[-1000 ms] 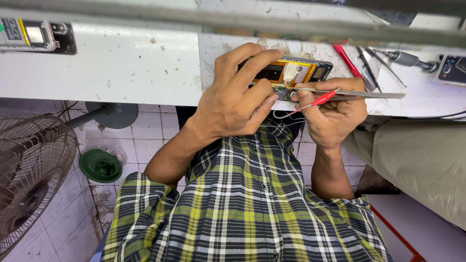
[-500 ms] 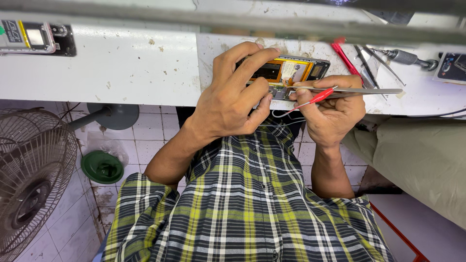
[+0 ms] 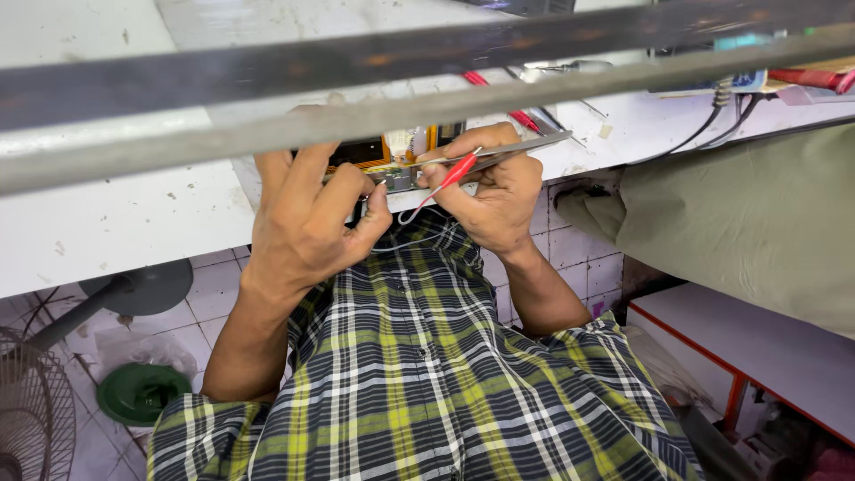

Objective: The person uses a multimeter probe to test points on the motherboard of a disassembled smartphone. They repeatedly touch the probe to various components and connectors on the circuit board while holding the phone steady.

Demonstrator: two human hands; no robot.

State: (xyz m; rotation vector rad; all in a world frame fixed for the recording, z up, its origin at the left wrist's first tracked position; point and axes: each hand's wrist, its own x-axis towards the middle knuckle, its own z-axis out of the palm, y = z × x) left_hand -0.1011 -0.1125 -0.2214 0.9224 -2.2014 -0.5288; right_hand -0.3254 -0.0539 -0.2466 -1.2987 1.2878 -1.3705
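The left hand point(image 3: 307, 218) is curled around a small yellow circuit board point(image 3: 392, 153) at the edge of the white workbench point(image 3: 116, 214). The right hand point(image 3: 494, 191) pinches flat metal tweezers point(image 3: 512, 151) and a red-tipped wire point(image 3: 445, 178) just beside the board. Farther back, red-handled tools point(image 3: 521, 116) lie on the bench.

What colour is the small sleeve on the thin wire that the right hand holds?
Red, on the thin white wire in the right hand; head view.

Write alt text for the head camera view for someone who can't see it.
Two bare hands work at a white bench edge: the left hand steadies a small orange-edged device while the right hand holds metal tweezers against it. A red-tipped white wire hangs above a plaid shirt.
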